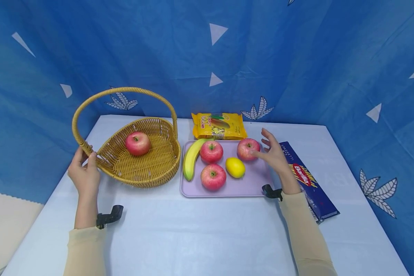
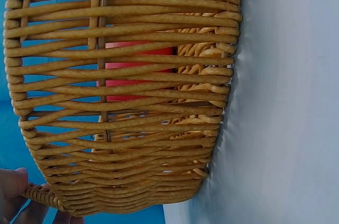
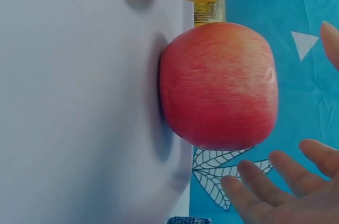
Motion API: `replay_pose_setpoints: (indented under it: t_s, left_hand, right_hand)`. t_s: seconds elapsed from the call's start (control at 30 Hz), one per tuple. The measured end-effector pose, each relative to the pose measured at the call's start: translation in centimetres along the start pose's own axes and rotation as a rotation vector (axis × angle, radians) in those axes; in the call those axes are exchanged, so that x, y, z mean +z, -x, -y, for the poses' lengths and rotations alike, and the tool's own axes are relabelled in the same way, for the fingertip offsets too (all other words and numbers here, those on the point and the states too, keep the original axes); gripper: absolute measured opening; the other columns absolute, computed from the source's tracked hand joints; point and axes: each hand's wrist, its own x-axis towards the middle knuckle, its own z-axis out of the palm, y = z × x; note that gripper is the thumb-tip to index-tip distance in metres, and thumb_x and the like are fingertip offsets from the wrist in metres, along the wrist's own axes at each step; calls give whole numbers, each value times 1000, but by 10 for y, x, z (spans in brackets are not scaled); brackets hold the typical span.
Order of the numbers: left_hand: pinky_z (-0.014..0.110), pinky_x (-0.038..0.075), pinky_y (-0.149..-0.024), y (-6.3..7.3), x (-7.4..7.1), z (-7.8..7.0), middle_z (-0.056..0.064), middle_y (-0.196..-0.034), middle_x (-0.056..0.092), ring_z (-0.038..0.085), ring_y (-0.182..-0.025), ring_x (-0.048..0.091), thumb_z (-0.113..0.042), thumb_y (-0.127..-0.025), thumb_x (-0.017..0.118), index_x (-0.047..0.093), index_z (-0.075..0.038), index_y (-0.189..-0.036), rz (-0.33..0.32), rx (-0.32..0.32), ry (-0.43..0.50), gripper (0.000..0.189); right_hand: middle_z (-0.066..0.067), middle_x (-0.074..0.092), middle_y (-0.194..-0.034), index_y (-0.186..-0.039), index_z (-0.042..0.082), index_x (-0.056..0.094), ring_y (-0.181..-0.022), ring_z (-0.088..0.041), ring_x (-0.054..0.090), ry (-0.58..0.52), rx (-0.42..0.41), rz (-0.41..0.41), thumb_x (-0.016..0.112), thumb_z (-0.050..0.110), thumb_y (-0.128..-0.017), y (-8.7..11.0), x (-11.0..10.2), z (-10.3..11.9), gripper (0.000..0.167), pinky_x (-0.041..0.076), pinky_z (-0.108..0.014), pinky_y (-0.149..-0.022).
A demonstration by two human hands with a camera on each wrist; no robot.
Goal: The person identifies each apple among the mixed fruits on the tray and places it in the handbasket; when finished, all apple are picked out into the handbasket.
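The far-right apple (image 1: 245,147) is seen right of centre in the head frame, set at the upper right of a lilac tray (image 1: 246,188). It is flanked by the right hand (image 1: 276,155): fingers are spread and slightly bent, thumb held well away from them, nothing grasped; in the right wrist view a gap is shown between fingers and fruit. A wicker basket (image 1: 162,157) is placed at centre left of the frame; the foot of its arched handle (image 1: 124,89) is gripped by the left hand (image 1: 85,172), fingers and thumb curled round it. One red apple (image 1: 138,143) is held in the basket, and red is glimpsed through the weave in the left wrist view.

On the tray, a banana (image 1: 191,161) is laid along the left side. Next to it, an upper apple (image 1: 211,151) and a lower apple (image 1: 213,177) are lined up; a lemon (image 1: 235,167) is set to their right. A yellow packet (image 1: 220,126) is placed just above the tray in the frame. A blue Barilla spaghetti box (image 1: 308,180) is laid aslant at right, partly hidden by the right arm. A white tabletop (image 1: 193,237) is backed by a blue curtain (image 1: 158,46) printed with leaves and triangles.
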Motion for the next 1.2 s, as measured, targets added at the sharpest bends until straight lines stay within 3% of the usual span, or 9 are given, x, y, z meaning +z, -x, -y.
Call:
replay_pose_setpoints:
  t_s: [0.53,1.2]
  left_hand:
    - [29,47,-107,-1,1,1,3,-140,57,12,-129,51,-24,-103,48,52,-27,-141,0,0,8,38]
    - [29,47,-108,1,1,1,4,-140,57,12,-129,51,-25,-103,48,52,-26,-141,-5,0,11,38]
  right_hand:
    - [-11,22,-162,-158,22,15,-145,-37,28,45,72,27,77,13,-84,-5,7,-11,97,31,-51,-118]
    - [-16,23,-160,-157,15,19,-143,-40,29,51,101,95,78,18,-83,-6,8,-13,95,32,-53,-117]
